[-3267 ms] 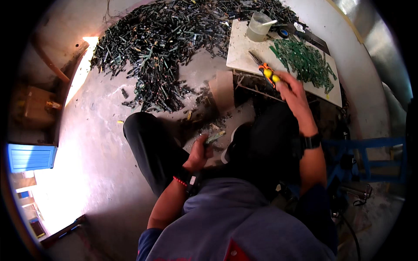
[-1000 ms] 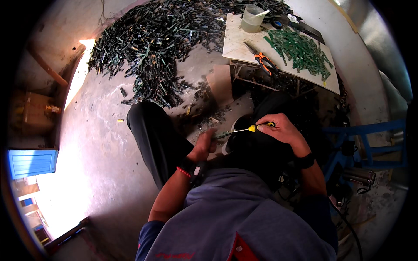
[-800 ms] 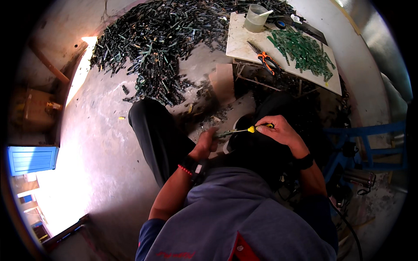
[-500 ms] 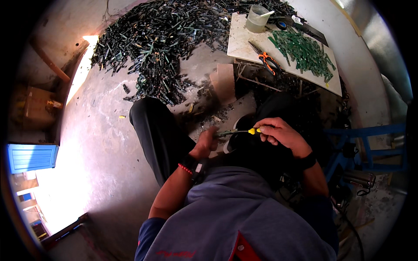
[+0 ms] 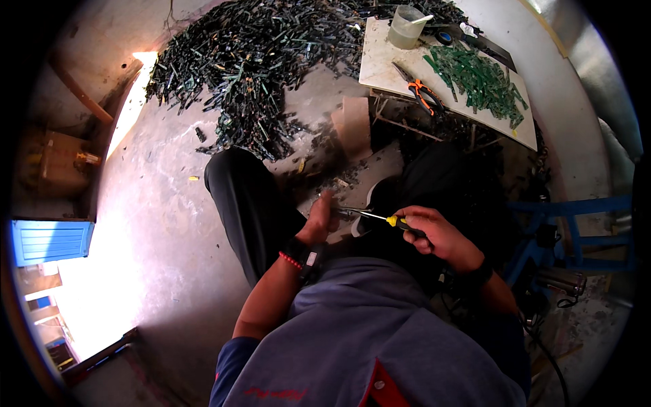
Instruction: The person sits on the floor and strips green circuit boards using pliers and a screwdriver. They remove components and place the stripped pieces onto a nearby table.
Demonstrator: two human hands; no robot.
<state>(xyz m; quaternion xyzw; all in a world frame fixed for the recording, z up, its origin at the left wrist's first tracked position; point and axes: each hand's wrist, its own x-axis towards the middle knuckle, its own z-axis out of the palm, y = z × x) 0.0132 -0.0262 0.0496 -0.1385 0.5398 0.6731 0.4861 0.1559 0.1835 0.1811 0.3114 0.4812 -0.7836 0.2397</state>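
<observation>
My left hand (image 5: 319, 217), between my knees, is closed on a thin dark strip (image 5: 342, 209), partly hidden by the fingers and too dark to make out fully. My right hand (image 5: 434, 234) grips a screwdriver (image 5: 395, 221) by its yellow-and-black handle; its metal shaft points left along the strip toward my left hand, and I cannot tell exactly where the tip touches. Above my hands, orange-and-black pliers (image 5: 424, 95) lie on a white board (image 5: 376, 61) beside a heap of green strips (image 5: 478, 81).
A large heap of dark strips (image 5: 251, 61) covers the back floor. The board also bears a cloudy plastic jug (image 5: 405, 30) and a black-and-blue tape roll (image 5: 444, 38). Cardboard (image 5: 354, 129) lies under its front edge. A blue frame (image 5: 597, 207) and cables stand at my right.
The pliers, near my raised right hand earlier, now lie released on the board. That hand has come down to the strip with the screwdriver and has lately dropped a little, tilting the shaft.
</observation>
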